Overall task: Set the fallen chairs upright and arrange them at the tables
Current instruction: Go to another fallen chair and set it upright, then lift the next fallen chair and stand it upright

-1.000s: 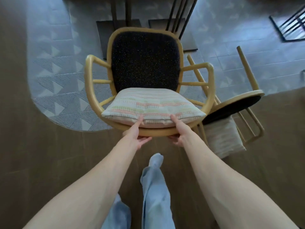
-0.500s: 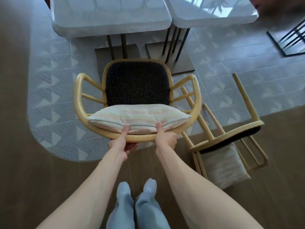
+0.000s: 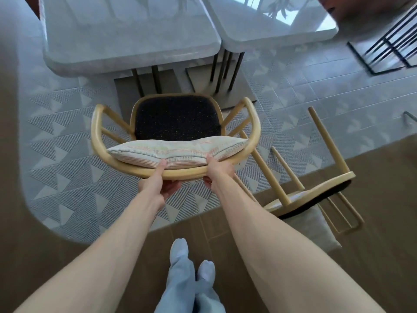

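The person held a wooden chair (image 3: 176, 141) by its curved back rail, one hand on each side of the middle. The left hand (image 3: 158, 184) gripped the rail with its fingers (image 3: 173, 188) curled underneath and the thumb pressed on the striped cushion (image 3: 178, 150). The right hand (image 3: 216, 172) held the rail the same way, thumb on top, though its other fingers were hidden under the rail. I think the thumbs sat on the cushion so it would not slide off while the chair was carried.

The chair was upright, its dark seat (image 3: 177, 120) facing the far side. It was just in front of the left worktop (image 3: 126, 41), near that table's metal legs. I could not tell if its feet touched the patterned tile floor (image 3: 67, 154) or hung a little above it. Holding it from behind made sense, because the seat could then be pushed in under the worktop.

A second worktop (image 3: 270, 26) stood touching the first, on the right. A second chair (image 3: 311, 190) lay tipped over on the right and nearer, its legs pointing up and far, with its pale cushion (image 3: 320, 224) on the brown floor beside it. That one was not yet set up, so I think the job was only partly done.
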Demonstrator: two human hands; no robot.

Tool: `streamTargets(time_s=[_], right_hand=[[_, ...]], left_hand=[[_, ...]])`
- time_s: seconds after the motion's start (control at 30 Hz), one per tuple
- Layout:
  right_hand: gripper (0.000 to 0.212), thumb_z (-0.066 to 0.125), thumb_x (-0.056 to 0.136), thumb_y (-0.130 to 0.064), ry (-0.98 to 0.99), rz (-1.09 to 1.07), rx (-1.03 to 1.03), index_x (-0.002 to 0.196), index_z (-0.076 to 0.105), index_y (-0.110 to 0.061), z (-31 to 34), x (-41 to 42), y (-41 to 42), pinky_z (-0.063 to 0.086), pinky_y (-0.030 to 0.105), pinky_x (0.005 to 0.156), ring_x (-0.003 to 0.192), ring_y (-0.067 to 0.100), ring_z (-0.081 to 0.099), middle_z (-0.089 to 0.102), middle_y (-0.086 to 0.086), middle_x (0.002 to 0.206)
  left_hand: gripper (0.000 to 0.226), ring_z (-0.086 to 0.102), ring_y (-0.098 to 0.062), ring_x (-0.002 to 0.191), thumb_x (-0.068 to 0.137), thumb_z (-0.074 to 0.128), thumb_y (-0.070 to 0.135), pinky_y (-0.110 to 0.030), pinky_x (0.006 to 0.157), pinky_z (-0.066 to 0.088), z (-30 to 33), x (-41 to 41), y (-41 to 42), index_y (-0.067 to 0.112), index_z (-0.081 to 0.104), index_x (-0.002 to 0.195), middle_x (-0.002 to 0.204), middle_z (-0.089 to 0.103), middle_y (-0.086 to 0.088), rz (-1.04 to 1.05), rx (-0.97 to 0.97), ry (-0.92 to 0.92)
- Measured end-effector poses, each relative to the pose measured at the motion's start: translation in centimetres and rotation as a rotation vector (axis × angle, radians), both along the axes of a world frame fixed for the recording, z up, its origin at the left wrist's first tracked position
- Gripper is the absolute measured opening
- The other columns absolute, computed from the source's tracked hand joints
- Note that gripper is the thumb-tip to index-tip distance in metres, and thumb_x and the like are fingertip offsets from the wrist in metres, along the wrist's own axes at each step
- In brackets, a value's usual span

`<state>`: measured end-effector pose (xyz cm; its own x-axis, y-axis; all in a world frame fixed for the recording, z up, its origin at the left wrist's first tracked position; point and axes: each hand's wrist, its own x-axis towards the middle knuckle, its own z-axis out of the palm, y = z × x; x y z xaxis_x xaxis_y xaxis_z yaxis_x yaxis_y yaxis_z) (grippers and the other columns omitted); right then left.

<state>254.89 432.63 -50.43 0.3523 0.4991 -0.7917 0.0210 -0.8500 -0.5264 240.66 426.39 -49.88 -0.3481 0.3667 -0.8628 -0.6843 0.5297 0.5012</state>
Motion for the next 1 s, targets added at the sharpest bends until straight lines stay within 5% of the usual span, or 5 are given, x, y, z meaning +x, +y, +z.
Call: streamTargets(time_s=[0.27, 0.4, 0.53, 0.8, 1.0], right_hand=[[0.054, 0.055, 0.097, -0.052, 0.029, 0.189, 0.046, 0.125, 0.061, -0.007, 3.2, 5.6, -3.9, 0.061, 0.043, 0.086, 0.105, 0.029, 0.068, 0.067, 0.012, 0.123], [0.041, 0.054, 0.096, -0.049, -0.161, 0.297, 0.197, 0.088, 0.069, -0.011, 6.5, 12.9, -7.7, 0.052, 0.041, 0.093, 0.089, 0.023, 0.067, 0.074, 0.006, 0.095], [0.041, 0.056, 0.097, -0.048, -0.261, 0.273, 0.337, 0.119, 0.067, -0.015, 9.0, 22.0, -12.7, 0.049, 0.035, 0.095, 0.104, 0.017, 0.064, 0.07, -0.001, 0.112], [0.027, 0.059, 0.097, -0.045, -0.252, 0.245, 0.504, 0.11, 0.068, -0.024, 12.6, 40.1, -26.2, 0.042, 0.016, 0.07, 0.086, 0.0, 0.059, 0.064, -0.015, 0.095], [0.039, 0.059, 0.098, -0.042, -0.304, 0.199, 0.462, 0.126, 0.063, -0.015, 15.1, 51.6, -30.0, 0.045, 0.028, 0.092, 0.108, 0.014, 0.059, 0.066, -0.002, 0.117]], left_hand=[[0.044, 0.06, -0.029, 0.098, 0.1, 0.058, 0.039, -0.056, 0.095, 0.055, 0.4, 4.8, -3.0, 0.002, 0.054, 0.122, 0.112, 0.059, -0.018, -0.135, 0.06, 0.079], [0.01, 0.058, -0.02, 0.084, 0.1, 0.057, 0.014, -0.042, 0.075, 0.056, 2.3, 10.5, -2.6, 0.006, 0.06, 0.105, 0.105, 0.057, -0.016, -0.371, 0.105, 0.161], [0.009, 0.059, -0.019, 0.072, 0.098, 0.056, 0.011, -0.037, 0.064, 0.056, 4.6, 20.1, -4.7, 0.005, 0.063, 0.096, 0.088, 0.06, -0.013, -0.618, 0.19, 0.208], [0.016, 0.065, -0.024, 0.078, 0.097, 0.058, 0.017, -0.044, 0.08, 0.056, 9.5, 40.5, -17.4, 0.007, 0.067, 0.089, 0.083, 0.069, -0.011, -0.585, 0.293, 0.022], [0.027, 0.069, -0.026, 0.093, 0.1, 0.053, 0.019, -0.043, 0.089, 0.056, 12.3, 45.9, -20.6, 0.0, 0.068, 0.11, 0.101, 0.074, -0.015, -0.679, 0.378, 0.146]])
